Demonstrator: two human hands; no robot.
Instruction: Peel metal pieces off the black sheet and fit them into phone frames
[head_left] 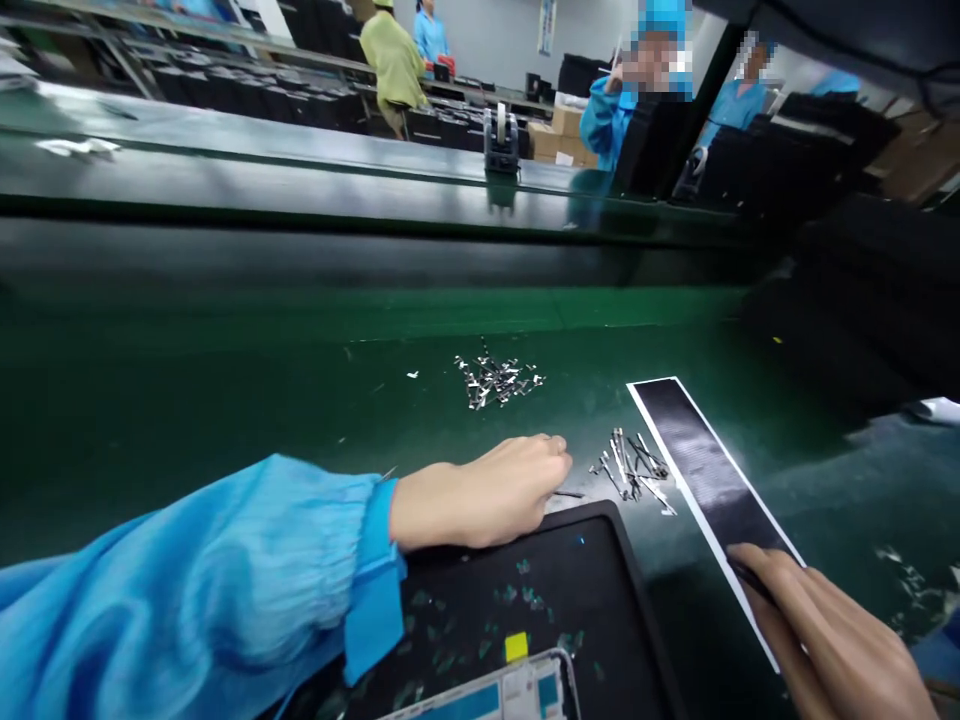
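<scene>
Touching black strip (701, 465), long axis far-left to near-right, with half-curled right hand (836, 630). Curling left hand (484, 492) by tray (636, 580); cannot tell either's hold.

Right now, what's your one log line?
left hand: at tray edge | right hand: on black strip | between them: small parts | in tray: yellow square, frame

No text on any thing can be read.

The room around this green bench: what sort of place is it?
It looks like a factory assembly workshop. The signs are the long green bench with small loose parts heaped on it, the thin metal frame on a black tray, and several people in blue workwear beyond.
</scene>
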